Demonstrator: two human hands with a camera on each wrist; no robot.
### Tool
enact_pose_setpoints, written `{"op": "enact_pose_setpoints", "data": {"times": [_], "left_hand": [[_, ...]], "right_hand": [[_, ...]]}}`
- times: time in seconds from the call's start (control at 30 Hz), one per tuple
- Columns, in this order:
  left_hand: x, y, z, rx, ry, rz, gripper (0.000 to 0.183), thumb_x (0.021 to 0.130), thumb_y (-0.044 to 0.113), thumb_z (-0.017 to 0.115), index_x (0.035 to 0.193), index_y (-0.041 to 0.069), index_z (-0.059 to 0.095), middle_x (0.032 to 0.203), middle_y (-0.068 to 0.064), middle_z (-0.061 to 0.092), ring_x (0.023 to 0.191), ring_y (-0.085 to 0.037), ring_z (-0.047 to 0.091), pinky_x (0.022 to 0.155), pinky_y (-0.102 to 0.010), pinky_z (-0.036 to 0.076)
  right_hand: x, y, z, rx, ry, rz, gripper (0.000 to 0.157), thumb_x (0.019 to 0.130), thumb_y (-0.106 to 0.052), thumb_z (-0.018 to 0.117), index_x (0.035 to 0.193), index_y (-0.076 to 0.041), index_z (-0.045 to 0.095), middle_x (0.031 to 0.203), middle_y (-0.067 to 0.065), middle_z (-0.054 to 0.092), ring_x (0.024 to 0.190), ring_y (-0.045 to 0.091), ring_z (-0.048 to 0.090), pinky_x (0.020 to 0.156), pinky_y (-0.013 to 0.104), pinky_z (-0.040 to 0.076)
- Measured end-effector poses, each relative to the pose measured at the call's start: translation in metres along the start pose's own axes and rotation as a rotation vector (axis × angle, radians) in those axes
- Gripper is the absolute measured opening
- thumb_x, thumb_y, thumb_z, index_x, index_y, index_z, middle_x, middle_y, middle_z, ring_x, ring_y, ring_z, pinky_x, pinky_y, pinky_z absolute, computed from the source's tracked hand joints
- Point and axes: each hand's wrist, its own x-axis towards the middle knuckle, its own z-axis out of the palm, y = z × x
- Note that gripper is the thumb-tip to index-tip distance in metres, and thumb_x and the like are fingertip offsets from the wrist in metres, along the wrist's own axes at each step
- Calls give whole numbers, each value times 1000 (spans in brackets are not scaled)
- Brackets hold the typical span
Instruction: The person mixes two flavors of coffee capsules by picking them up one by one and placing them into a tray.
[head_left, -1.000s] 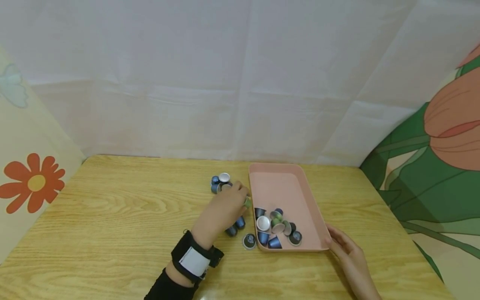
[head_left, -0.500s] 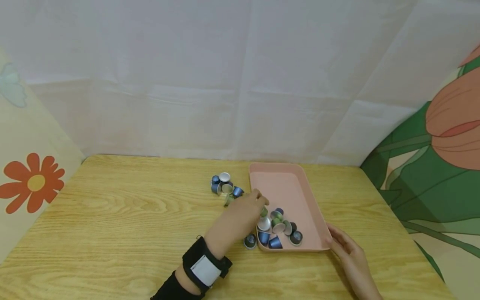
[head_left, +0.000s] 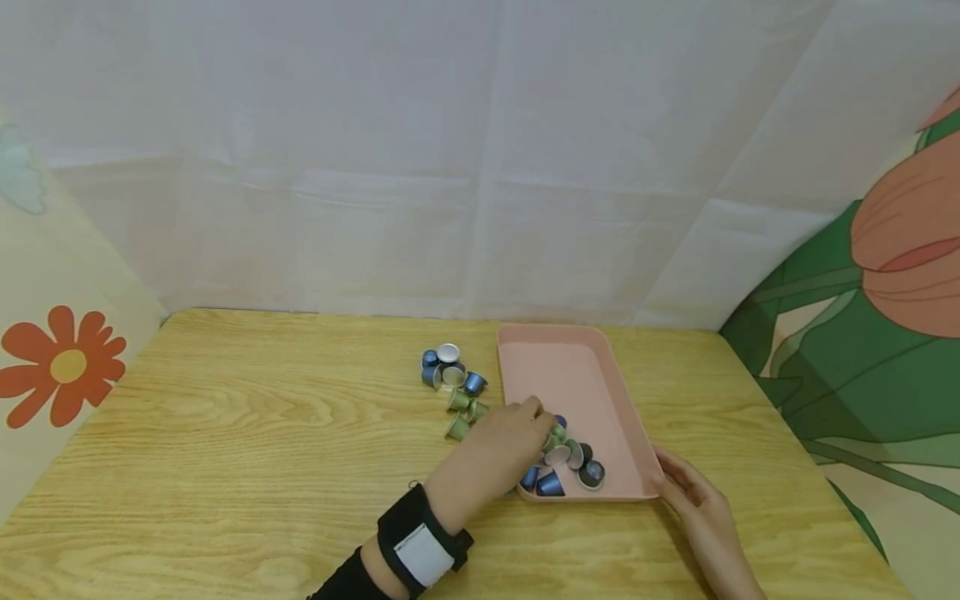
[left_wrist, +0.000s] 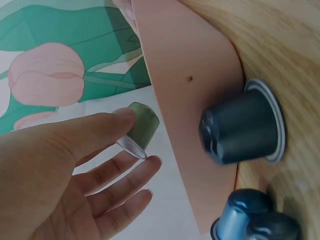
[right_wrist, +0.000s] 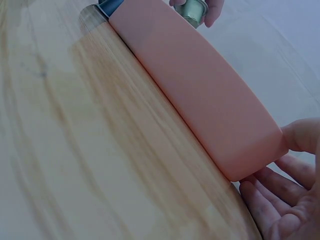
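A green coffee capsule [left_wrist: 145, 124] with a silver rim is pinched by my left hand [head_left: 504, 446], its thumb on the side and the other fingers spread in the left wrist view. That hand is over the near left part of the pink tray [head_left: 558, 367]. Several capsules lie in the tray's near half, blue [head_left: 550, 484], green and dark ones among them, some hidden behind the hand. My right hand [head_left: 701, 512] grips the tray's near right corner, thumb at the rim and fingers low against the wall.
Left of the tray, several green capsules [head_left: 458, 427] lie on the wooden table [head_left: 285, 433], with a cluster of blue and silver-lidded capsules [head_left: 453, 375] behind them. A dark capsule [left_wrist: 245, 130] stands close outside the tray wall. A white cloth [head_left: 390, 167] hangs behind.
My left hand has carried the green capsule rightward from the table, across the tray's left rim and over the tray. The right hand and tray have stayed in place.
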Motion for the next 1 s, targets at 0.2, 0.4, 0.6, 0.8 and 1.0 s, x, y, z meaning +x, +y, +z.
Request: {"op": "enact_pose_setpoints", "data": {"times": [0.2,0.4,0.6,0.8,1.0], "left_hand": [[0,9,6,39,15,59,32,91,33,73,117,15,68,100,3,60,82,-6,59,66,-17,48],[-1,16,13,61,67,108,30,88,34,74,112,18,70,100,6,62,87,-6,58,74,-20,50],[-1,19,13,34,57,91,32,87,39,74,112,19,70,103,7,65,93,-6,60,76,-20,51],[-1,20,13,41,55,84,27,91,34,73,114,19,70,106,6,66,96,-8,61,79,-22,51],[-1,19,11,42,41,80,25,92,29,71,116,19,70,109,6,66,99,-8,61,83,-23,50]], "right_hand": [[0,0,1,4,10,-40,57,101,-35,57,145,0,45,115,-33,51,107,-22,43,87,4,39],[0,0,1,4,5,-24,59,101,-37,56,146,0,45,114,-34,50,105,-23,43,86,3,39],[0,0,0,-3,6,-26,58,102,-37,56,145,0,45,114,-32,50,105,-22,43,86,3,39],[0,0,0,-1,2,-21,58,102,-37,56,146,-1,44,115,-32,50,106,-23,43,87,3,38],[0,0,0,2,10,-41,57,101,-36,56,145,-1,45,115,-33,51,107,-22,44,87,3,38]]}}
